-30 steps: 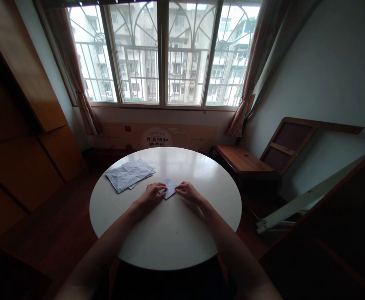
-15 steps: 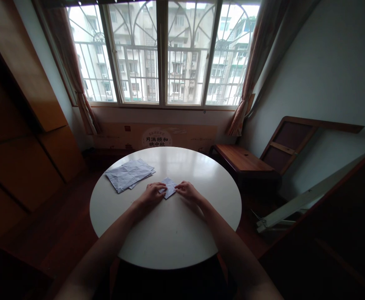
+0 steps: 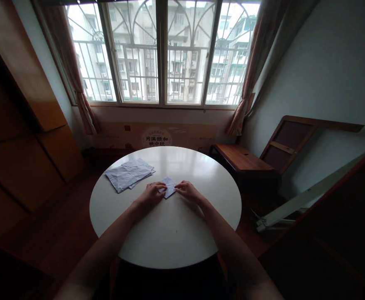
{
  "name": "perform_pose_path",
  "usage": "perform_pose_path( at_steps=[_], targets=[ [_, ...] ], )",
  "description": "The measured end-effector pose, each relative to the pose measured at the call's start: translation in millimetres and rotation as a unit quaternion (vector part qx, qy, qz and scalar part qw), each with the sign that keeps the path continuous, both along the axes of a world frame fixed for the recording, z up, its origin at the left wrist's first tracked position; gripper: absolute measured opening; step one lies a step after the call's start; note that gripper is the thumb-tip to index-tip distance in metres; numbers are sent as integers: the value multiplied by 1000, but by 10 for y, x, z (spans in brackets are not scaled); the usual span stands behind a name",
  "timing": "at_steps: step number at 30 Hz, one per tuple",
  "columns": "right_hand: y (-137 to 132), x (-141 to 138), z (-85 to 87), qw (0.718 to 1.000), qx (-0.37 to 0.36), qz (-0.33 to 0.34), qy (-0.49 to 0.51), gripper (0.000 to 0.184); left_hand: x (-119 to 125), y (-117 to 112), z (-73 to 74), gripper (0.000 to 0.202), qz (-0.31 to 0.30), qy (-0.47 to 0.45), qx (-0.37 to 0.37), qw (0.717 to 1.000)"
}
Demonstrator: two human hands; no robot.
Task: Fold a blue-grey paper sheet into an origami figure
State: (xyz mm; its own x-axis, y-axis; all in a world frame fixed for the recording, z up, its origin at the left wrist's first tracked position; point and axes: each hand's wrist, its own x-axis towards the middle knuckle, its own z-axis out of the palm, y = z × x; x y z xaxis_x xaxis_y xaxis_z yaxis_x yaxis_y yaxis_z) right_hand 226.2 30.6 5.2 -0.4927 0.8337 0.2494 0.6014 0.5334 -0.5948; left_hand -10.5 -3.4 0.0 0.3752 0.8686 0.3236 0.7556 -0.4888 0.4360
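A small folded piece of pale paper (image 3: 170,187) lies at the middle of the white round table (image 3: 170,241), one corner pointing towards me. My left hand (image 3: 155,191) grips its left edge, the fingers curled and closed on the paper. On the opposite side, my right hand (image 3: 185,190) pinches the right corner between thumb and fingertips. Part of the paper's left side is hidden under my left fingers. Beyond my left hand, a stack of creased pale sheets (image 3: 129,174) rests near the table's far left edge.
Past the table, a low wooden bench (image 3: 243,158) stands at the right below the window. A wooden frame (image 3: 290,143) leans by the wall, with a pale folded metal-legged piece (image 3: 282,216) nearer me. Wooden cabinets (image 3: 20,175) line the left side.
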Motion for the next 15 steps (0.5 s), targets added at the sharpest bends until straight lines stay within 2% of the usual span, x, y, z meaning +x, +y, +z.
perform_pose_path(
  at_steps=[9,15],
  targets=[
    [-27,-2,36,1000,-4,0,0,22,-25,42,-63,28,-4,-1,7,1000],
    [-34,4,44,1000,-1,2,1,23,-11,24,-47,28,-8,-4,8,1000]
  ],
)
